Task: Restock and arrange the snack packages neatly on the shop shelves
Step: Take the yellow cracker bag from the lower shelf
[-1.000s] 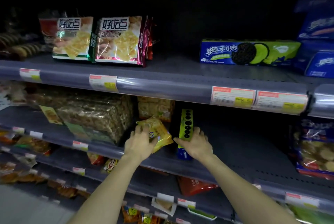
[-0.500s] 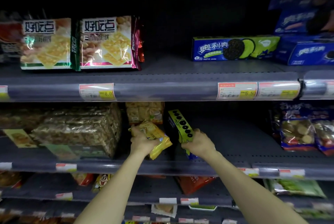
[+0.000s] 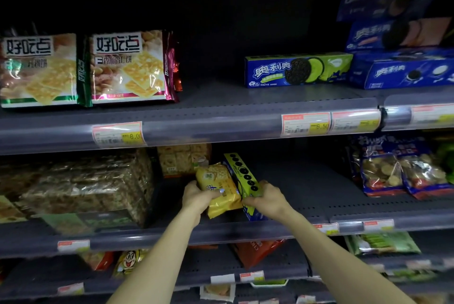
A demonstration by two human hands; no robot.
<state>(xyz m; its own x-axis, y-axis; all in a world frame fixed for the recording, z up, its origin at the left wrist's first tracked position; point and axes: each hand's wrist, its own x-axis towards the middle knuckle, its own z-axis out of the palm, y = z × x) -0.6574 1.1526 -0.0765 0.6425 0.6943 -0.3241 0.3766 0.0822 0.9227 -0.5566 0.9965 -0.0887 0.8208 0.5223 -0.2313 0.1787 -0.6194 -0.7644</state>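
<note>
1. Left hand [image 3: 197, 197] curled round yellow pack [image 3: 219, 187], thumb over its front; blue characters on the pack too blurred to read.
2. Right hand [image 3: 267, 201] gripping the lower end of green box [image 3: 242, 176], a long carton printed with a row of black cookie discs, tilted back to the upper left.
3. Pack and box touching, side by side, held just above the middle shelf [image 3: 307, 208], near its front edge.
4. Behind them, a tan cracker bag [image 3: 183, 160] at the back of the same shelf; to the left, clear-wrapped brown stacks [image 3: 83, 188].
5. On the top shelf [image 3: 221, 104]: two cracker bags marked 好吃点, green bag [image 3: 40, 70] and maroon bag [image 3: 130, 68], upright and touching.
6. Further right, Oreo box [image 3: 298, 69] marked 奥利奥, blue and green, lying flat, beside blue boxes [image 3: 403, 68] with the same name.
7. Price tags on the rail: "8.0" on left tag [image 3: 119, 134], "6.5" on right tag [image 3: 305, 124].
8. Far right of the middle shelf, blue biscuit bags [image 3: 398, 171], writing unreadable.
</note>
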